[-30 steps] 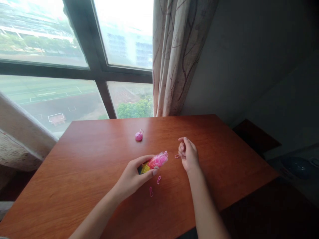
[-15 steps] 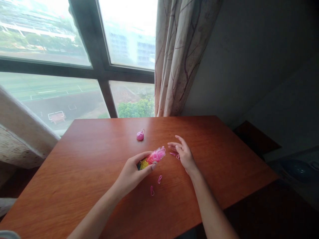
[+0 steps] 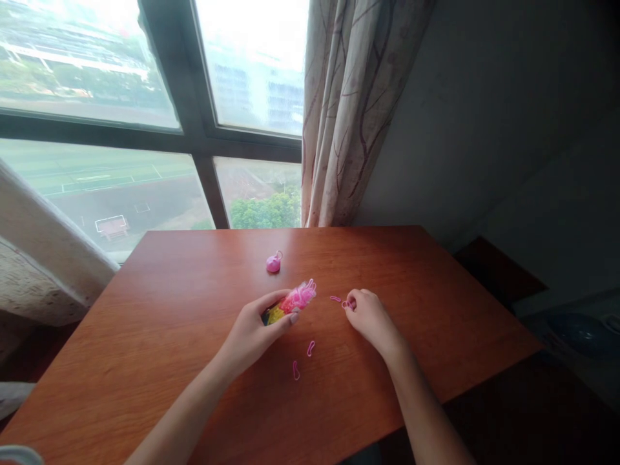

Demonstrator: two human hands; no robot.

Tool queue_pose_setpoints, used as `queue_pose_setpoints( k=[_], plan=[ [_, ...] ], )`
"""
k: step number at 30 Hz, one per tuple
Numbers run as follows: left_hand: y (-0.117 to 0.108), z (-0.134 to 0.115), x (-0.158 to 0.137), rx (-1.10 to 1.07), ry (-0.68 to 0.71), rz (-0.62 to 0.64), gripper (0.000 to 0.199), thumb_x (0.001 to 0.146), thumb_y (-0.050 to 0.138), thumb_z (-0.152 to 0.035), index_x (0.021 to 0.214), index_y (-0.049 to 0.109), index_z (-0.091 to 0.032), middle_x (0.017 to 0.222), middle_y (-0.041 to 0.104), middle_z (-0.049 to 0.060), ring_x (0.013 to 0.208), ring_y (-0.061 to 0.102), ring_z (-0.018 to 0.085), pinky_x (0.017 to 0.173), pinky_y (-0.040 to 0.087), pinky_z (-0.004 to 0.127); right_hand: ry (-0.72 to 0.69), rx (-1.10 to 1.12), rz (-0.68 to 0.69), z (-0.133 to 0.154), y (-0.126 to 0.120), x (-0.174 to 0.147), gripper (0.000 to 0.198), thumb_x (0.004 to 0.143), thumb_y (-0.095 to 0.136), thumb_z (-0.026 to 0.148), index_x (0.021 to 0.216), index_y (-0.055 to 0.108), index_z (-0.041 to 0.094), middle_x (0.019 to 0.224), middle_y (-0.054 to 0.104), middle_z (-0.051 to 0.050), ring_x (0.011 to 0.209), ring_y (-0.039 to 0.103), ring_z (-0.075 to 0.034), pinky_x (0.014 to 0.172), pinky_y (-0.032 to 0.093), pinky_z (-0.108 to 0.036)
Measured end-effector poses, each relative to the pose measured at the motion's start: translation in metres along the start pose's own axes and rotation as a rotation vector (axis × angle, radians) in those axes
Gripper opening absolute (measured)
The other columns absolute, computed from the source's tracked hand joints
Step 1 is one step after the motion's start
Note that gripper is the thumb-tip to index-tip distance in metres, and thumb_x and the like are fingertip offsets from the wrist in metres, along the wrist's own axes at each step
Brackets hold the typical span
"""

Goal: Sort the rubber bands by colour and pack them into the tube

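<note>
My left hand (image 3: 259, 326) is wrapped round a clear container of elastic bands (image 3: 292, 303), layered yellow, red and pink. It is held tilted, its pink end pointing up and right, where a few pink bands stick out. To the right, my right hand (image 3: 371, 316) is low at the table with its fingertips pinched on a pink elastic band (image 3: 345, 304). Just left of those fingers lies another pink band (image 3: 335, 298). Two more pink bands (image 3: 310, 349) lie in front of my left hand. Farther back sits a rounded pink cap-like piece (image 3: 273, 263) with a small loop on top.
The brown wooden table (image 3: 203, 271) reaches to the window (image 3: 194, 142). A patterned curtain (image 3: 334, 116) hangs at its far side. The rim of a pale round object (image 3: 22, 454) shows at the lower left corner.
My right hand has come down and its spread fingers have closed on a pink band on the table. My left hand, with the container, has shifted slightly left.
</note>
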State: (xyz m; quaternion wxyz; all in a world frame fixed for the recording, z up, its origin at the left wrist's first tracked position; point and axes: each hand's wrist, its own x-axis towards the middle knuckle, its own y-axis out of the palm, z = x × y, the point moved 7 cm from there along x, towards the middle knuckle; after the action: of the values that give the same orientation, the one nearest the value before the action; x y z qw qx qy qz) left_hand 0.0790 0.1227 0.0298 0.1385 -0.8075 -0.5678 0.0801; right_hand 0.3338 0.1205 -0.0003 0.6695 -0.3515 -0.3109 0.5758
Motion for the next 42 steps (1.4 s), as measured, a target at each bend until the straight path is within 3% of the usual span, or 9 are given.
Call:
queue_pose_setpoints(
  k=[7,17,22,27,35,42],
  plan=[
    [-0.001,-0.002,-0.001,0.002,-0.001,-0.006,0.047,0.08,0.07,-0.036,0.123,0.066,-0.017,0.104,0.075,0.004,0.096,0.067,0.026,0.082,0.053,0.03,-0.054,-0.076,0.029,0.014,0.001,-0.001,0.019,0.075,0.058,0.004,0.072,0.069,0.019,0.076,0.067,-0.005,0.073,0.06,-0.017,0.068,0.039,-0.026],
    [0.0,0.0,0.0,-0.015,0.003,-0.011,0.047,0.081,0.069,-0.037,0.123,0.065,-0.016,0.104,0.074,0.006,0.099,0.067,0.027,0.086,0.053,0.033,-0.267,0.2,0.206,0.069,0.017,-0.052,0.015,0.078,0.059,0.007,0.074,0.067,0.019,0.074,0.065,0.0,0.068,0.06,-0.014,0.062,0.042,-0.022],
    [0.001,0.0,0.0,-0.024,-0.004,0.001,0.047,0.081,0.069,-0.038,0.122,0.065,-0.016,0.103,0.073,0.005,0.1,0.066,0.027,0.087,0.053,0.033,-0.279,0.111,0.242,0.081,0.027,-0.067,0.016,0.081,0.059,0.006,0.08,0.066,0.02,0.081,0.063,-0.001,0.075,0.059,-0.014,0.069,0.042,-0.023],
    [0.0,-0.003,0.0,-0.026,0.005,0.001,0.047,0.081,0.069,-0.037,0.123,0.065,-0.016,0.103,0.073,0.006,0.1,0.065,0.027,0.087,0.053,0.033,-0.309,0.014,0.29,0.085,0.033,-0.069,0.022,0.085,0.058,0.009,0.1,0.066,0.022,0.092,0.062,-0.002,0.082,0.06,-0.015,0.075,0.042,-0.024],
    [0.0,-0.002,-0.001,-0.035,0.009,-0.007,0.046,0.08,0.069,-0.036,0.121,0.066,-0.016,0.102,0.074,0.005,0.098,0.066,0.027,0.086,0.053,0.033,-0.304,-0.105,0.34,0.089,0.037,-0.064,0.009,0.086,0.062,0.016,0.081,0.068,0.021,0.085,0.065,-0.002,0.076,0.06,-0.015,0.07,0.039,-0.024],
    [0.0,-0.002,0.0,-0.046,0.019,-0.003,0.046,0.079,0.069,-0.032,0.122,0.066,-0.016,0.104,0.074,0.005,0.095,0.066,0.025,0.081,0.053,0.029,-0.261,0.115,0.316,0.097,0.039,-0.069,0.013,0.076,0.063,0.007,0.076,0.068,0.019,0.075,0.065,0.0,0.069,0.06,-0.013,0.063,0.039,-0.021]
  ],
)
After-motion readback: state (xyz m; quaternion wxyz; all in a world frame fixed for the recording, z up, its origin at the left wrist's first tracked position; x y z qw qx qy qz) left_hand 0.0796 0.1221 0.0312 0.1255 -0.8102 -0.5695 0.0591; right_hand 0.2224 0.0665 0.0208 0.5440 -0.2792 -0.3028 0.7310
